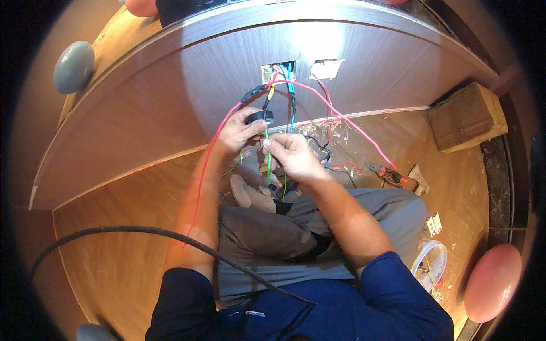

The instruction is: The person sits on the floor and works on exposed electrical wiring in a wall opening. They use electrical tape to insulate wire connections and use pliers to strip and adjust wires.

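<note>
Left hand [239, 132] is closed around a small black roll of insulating tape [260, 117]. At its 4 o'clock, the right hand [293, 156] pinches a thin green insulated wire [268, 162], which runs up to the wall opening [278, 71] at 12 o'clock. The wire is judged light, limp and springy; best gripped close to the joint.
</note>
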The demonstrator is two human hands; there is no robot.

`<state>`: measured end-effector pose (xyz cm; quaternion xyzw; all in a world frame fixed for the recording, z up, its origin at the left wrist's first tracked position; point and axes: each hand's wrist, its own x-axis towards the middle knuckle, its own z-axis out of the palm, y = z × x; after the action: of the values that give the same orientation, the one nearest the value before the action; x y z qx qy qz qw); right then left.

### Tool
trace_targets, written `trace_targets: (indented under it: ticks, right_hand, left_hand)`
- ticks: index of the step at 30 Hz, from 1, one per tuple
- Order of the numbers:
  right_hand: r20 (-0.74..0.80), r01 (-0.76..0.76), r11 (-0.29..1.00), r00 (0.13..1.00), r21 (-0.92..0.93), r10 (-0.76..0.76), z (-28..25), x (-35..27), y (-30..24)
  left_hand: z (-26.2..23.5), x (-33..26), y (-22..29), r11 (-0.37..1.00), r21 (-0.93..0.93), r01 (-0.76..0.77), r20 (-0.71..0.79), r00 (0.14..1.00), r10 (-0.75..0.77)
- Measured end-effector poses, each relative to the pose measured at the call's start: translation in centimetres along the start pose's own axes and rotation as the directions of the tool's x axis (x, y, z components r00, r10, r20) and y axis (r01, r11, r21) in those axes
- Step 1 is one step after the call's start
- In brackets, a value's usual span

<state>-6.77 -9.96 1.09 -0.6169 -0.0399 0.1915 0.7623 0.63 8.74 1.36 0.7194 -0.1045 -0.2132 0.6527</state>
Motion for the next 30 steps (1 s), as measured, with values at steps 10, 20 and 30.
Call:
trace_targets:
  ticks: [10, 20, 30]
  right_hand:
    - [-0.155, 0.067, 0.919, 0.979, -0.388, -0.136, 0.3, 1.3, 2.6]
    - [-0.053, 0.165, 0.932, 0.980, -0.323, -0.191, 1.5, 0.8, 0.4]
    - [-0.021, -0.069, 0.988, 0.998, -0.138, 0.066, -0.7, -0.1, -0.8]
  left_hand:
    - [3.7, -1.3, 3.1, 0.751, 0.540, -0.381, -0.308, 0.741, 0.597]
    - [4.0, 1.6, 1.4, 0.956, -0.292, -0.032, -0.104, 0.995, 0.001]
    - [-1.1, 0.1, 0.8, 0.978, 0.072, -0.196, -0.165, 0.965, 0.206]
